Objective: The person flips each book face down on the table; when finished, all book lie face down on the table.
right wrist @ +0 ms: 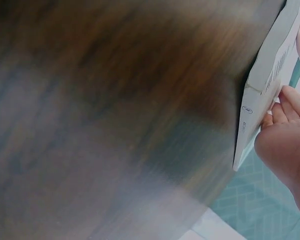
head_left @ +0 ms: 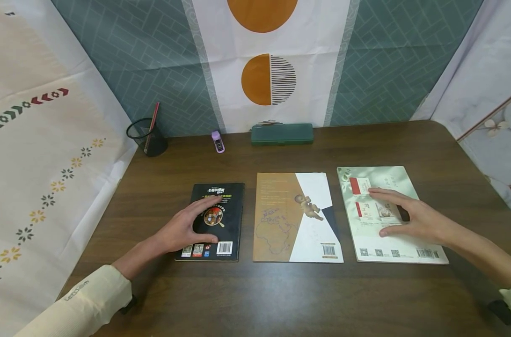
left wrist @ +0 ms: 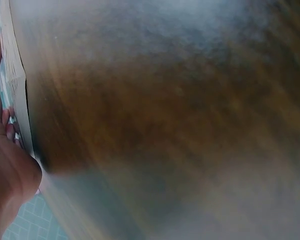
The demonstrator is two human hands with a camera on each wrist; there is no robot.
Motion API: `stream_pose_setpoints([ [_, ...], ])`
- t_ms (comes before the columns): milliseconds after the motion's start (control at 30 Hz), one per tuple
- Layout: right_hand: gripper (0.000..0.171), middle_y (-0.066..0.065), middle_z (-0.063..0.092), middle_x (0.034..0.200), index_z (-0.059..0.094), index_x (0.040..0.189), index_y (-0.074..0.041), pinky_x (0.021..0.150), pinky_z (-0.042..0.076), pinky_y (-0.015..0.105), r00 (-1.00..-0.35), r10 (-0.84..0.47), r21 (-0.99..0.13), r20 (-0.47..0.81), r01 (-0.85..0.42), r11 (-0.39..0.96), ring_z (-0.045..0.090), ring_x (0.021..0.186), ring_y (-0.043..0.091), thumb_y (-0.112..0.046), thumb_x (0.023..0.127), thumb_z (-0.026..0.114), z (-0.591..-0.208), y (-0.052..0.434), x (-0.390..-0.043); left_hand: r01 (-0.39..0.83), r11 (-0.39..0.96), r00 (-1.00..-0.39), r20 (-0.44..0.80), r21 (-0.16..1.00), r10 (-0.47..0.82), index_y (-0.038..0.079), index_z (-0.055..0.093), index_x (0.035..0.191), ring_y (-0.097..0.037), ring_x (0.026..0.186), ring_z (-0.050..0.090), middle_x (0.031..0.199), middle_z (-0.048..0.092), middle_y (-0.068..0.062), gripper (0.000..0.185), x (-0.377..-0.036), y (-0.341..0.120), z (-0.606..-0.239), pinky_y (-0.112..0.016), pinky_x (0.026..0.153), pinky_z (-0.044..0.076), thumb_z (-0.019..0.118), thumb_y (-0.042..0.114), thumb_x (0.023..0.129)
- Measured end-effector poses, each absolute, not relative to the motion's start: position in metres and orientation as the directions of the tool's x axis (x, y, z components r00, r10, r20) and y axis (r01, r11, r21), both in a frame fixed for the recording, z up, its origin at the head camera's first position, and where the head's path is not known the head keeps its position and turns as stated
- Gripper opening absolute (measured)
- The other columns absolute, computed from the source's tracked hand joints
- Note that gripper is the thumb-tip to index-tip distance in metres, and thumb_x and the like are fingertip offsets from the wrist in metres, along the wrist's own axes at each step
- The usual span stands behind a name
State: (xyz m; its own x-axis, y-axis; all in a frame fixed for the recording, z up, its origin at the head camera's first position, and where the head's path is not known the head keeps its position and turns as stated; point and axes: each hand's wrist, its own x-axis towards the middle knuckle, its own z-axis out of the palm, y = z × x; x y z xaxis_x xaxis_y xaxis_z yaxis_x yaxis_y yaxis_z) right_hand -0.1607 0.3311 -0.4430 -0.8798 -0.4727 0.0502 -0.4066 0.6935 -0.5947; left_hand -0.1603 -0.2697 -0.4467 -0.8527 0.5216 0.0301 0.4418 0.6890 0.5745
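Three books lie in a row on the table. My left hand (head_left: 184, 227) rests over the black book (head_left: 230, 220) at the left, thumb and fingers spread apart, thumb near its barcode. In the middle, the brown and white book (head_left: 276, 234) has a baby figure on its cover, with neither hand on it. The pale green book (head_left: 403, 241) lies at the right under my right hand (head_left: 419, 220), whose fingers reach over its red-and-white labels. In the right wrist view, the fingers (right wrist: 290, 107) lie along the book's cover beside its thick spine (right wrist: 244, 120).
Along the back of the wooden table (head_left: 222, 299) stand a black mesh pen cup (head_left: 156, 145) with a red pencil (head_left: 153, 119), a small purple and black item (head_left: 218, 142) and a dark green case (head_left: 282, 135). Patterned cloth (head_left: 154, 61) hangs directly behind the table.
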Motion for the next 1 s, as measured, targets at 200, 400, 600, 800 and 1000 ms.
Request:
stream_pose_setpoints([
  [200, 0.1, 0.014, 0.043, 0.165, 0.046, 0.162, -0.019, 0.098, 0.039, 0.052, -0.878, -0.476, -0.6, 0.044, -0.404, 0.69, 0.022, 0.14, -0.019, -0.031, 0.077, 0.097, -0.4425, 0.3323, -0.161, 0.442, 0.688, -0.853, 0.032, 0.576, 0.522, 0.025, 0.039, 0.166, -0.037, 0.154, 0.036, 0.17, 0.035, -0.009, 0.103, -0.1604, -0.2685, -0.4466, -0.069, 0.115, 0.036, 0.093, 0.047, 0.081],
  [400, 0.1, 0.018, 0.04, 0.166, 0.045, 0.162, -0.018, 0.099, 0.037, 0.067, -0.884, -0.468, -0.636, 0.017, -0.371, 0.676, 0.021, 0.14, -0.019, -0.03, 0.077, 0.097, -0.4422, 0.3338, -0.1606, 0.448, 0.685, -0.849, 0.034, 0.575, 0.527, 0.024, 0.039, 0.166, -0.038, 0.154, 0.036, 0.17, 0.036, -0.009, 0.103, -0.1606, -0.2679, -0.4463, -0.069, 0.115, 0.036, 0.092, 0.048, 0.081],
  [600, 0.1, 0.017, 0.042, 0.165, 0.046, 0.162, -0.018, 0.098, 0.038, 0.064, -0.881, -0.472, -0.62, 0.03, -0.386, 0.683, 0.021, 0.14, -0.02, -0.03, 0.077, 0.097, -0.4421, 0.3343, -0.1606, 0.452, 0.68, -0.846, 0.036, 0.577, 0.532, 0.024, 0.039, 0.166, -0.037, 0.154, 0.036, 0.17, 0.036, -0.009, 0.102, -0.1612, -0.2675, -0.446, -0.069, 0.116, 0.036, 0.092, 0.047, 0.082],
  [800, 0.099, 0.015, 0.042, 0.165, 0.047, 0.162, -0.02, 0.098, 0.039, 0.063, -0.879, -0.475, -0.61, 0.027, -0.391, 0.689, 0.022, 0.141, -0.019, -0.031, 0.077, 0.097, -0.4429, 0.3357, -0.1616, 0.454, 0.679, -0.845, 0.037, 0.577, 0.533, 0.023, 0.039, 0.166, -0.037, 0.154, 0.036, 0.17, 0.036, -0.009, 0.103, -0.1615, -0.2674, -0.4468, -0.069, 0.115, 0.036, 0.092, 0.048, 0.082],
  [1000, 0.099, 0.016, 0.043, 0.165, 0.048, 0.161, -0.02, 0.098, 0.039, 0.065, -0.877, -0.479, -0.614, 0.029, -0.393, 0.684, 0.022, 0.14, -0.018, -0.03, 0.076, 0.097, -0.443, 0.3361, -0.1625, 0.455, 0.677, -0.845, 0.039, 0.579, 0.534, 0.023, 0.039, 0.166, -0.037, 0.154, 0.036, 0.17, 0.036, -0.009, 0.103, -0.1617, -0.2672, -0.4466, -0.068, 0.115, 0.036, 0.093, 0.047, 0.081],
])
